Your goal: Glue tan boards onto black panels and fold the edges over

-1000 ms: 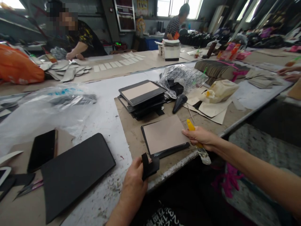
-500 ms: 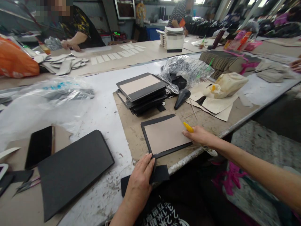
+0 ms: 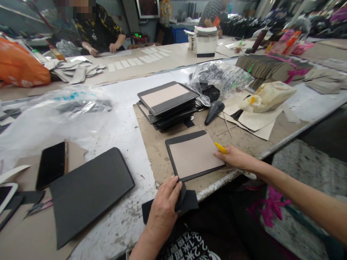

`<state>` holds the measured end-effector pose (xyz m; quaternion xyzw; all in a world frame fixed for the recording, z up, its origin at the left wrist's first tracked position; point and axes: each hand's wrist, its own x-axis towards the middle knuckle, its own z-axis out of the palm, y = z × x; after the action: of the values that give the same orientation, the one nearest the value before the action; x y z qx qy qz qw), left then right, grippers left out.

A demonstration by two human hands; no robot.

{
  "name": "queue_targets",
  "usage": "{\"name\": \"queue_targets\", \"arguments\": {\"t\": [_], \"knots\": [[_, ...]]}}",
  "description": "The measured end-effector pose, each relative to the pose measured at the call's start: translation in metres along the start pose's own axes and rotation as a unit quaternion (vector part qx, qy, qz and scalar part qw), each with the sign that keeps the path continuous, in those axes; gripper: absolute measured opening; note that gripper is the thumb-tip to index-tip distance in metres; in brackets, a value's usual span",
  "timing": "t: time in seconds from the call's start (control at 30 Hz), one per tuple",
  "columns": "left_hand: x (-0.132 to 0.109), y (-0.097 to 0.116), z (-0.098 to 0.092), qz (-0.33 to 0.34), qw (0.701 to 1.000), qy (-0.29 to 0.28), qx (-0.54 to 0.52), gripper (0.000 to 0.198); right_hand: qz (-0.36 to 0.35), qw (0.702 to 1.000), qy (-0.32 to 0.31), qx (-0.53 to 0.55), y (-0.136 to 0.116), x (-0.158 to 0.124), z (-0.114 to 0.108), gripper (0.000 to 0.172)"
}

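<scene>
A black panel with a beige sheet on it (image 3: pixel 196 154) lies on the brown board (image 3: pixel 159 159) near the table's front edge. At its lower left corner, my left hand (image 3: pixel 166 202) has its fingers pressed together on a dark folded piece (image 3: pixel 182 196), partly hidden under the fingers. My right hand (image 3: pixel 234 156) is closed around a yellow-handled tool (image 3: pixel 220 147) at the panel's right edge; the tool's other end is hidden. Behind the panel sits a stack of black panels (image 3: pixel 168 97), the top one bearing a beige strip.
A large black sheet (image 3: pixel 92 191), a phone (image 3: pixel 52 164) and scissors (image 3: pixel 39 207) lie at the left. Behind the hands are a dark cone-shaped object (image 3: pixel 214 112), a glue container (image 3: pixel 273 95) and plastic bags (image 3: pixel 221 77). A person (image 3: pixel 100 30) works across the table.
The whole view has shifted slightly. The dark piece by my left hand now stands out more beside the fingers. Across the table, the person's hands have moved apart.
</scene>
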<state>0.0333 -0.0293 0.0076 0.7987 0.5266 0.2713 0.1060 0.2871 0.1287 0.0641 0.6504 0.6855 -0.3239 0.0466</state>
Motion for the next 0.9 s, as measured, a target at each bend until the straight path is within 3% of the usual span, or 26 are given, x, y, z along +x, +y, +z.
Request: {"name": "queue_targets", "arguments": {"t": [0.27, 0.57, 0.9], "knots": [[0.0, 0.0, 0.002, 0.001, 1.0, 0.012, -0.002, 0.072, 0.013, 1.0, 0.01, -0.006, -0.004, 0.0, 0.001, 0.026], [0.0, -0.002, -0.002, 0.007, 1.0, -0.012, 0.008, 0.073, -0.005, 1.0, 0.006, -0.03, 0.006, 0.006, 0.006, 0.028], [-0.003, -0.002, 0.004, -0.001, 1.0, 0.022, -0.009, 0.07, -0.003, 1.0, -0.002, -0.014, 0.006, 0.002, 0.004, 0.027]]}}
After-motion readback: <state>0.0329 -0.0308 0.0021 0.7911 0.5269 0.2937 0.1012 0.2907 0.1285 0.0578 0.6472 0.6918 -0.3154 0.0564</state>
